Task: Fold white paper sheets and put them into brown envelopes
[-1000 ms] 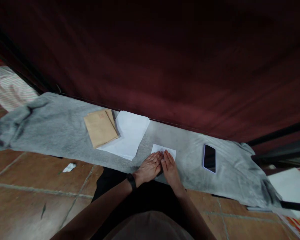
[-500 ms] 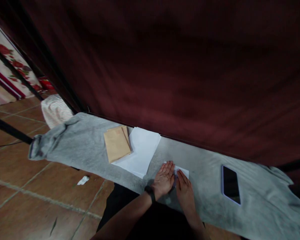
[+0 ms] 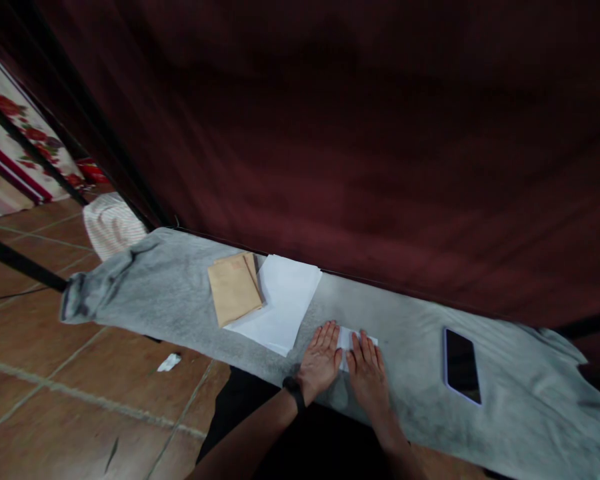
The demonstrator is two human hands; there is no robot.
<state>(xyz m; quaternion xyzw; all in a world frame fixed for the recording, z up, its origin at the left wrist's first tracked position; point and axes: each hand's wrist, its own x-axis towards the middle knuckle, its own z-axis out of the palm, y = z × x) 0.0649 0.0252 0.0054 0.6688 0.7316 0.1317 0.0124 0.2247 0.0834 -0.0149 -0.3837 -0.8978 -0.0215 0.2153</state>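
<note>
Paper shows between the left hand and right hand, partly under the latter, both hands lying flat and grasping nothing, wider apart than a second ago, so pressing seems to spread outward.

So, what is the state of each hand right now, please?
Left hand: open, palm down, at the left edge of the small white rectangular paper.
Right hand: open, palm down, on that paper.
</note>
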